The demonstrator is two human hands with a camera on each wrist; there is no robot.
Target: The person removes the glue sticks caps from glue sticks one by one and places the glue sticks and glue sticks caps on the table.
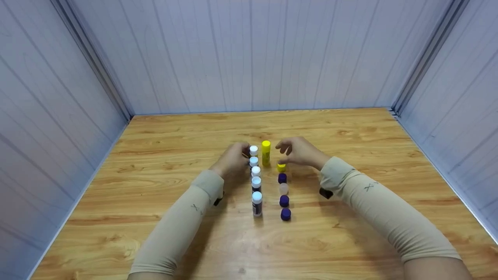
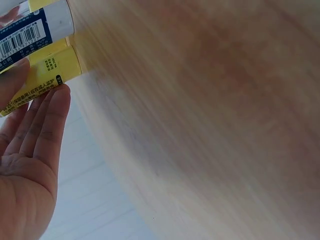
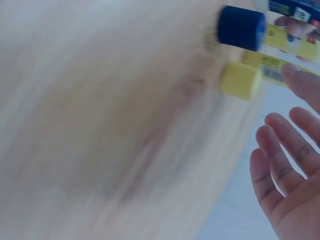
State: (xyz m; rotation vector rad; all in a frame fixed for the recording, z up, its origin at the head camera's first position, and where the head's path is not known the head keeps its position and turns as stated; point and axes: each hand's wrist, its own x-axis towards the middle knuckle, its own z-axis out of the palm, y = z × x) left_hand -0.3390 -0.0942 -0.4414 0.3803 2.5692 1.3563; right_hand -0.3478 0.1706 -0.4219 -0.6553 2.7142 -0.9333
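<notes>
My left hand (image 1: 234,157) is at the far end of a row of upright glue sticks with white tops. Its thumb and fingers pinch the last one, a yellow-bodied glue stick (image 2: 42,75), low on its tube. Next to that stands a yellow glue stick (image 1: 266,153) with a yellow top. My right hand (image 1: 299,151) hovers just above a small yellow cap (image 3: 241,81), fingers loosely bent and apart, holding nothing. In the right wrist view, a dark blue-purple cap (image 3: 241,28) sits beside the yellow one.
Nearer me along the left row stand more glue sticks, the closest a white-topped glue stick (image 1: 257,204). The cap row includes a clear cap (image 1: 283,189) and a purple cap (image 1: 286,214). Pale panel walls (image 1: 249,58) enclose the wooden table (image 1: 175,132) at back and sides.
</notes>
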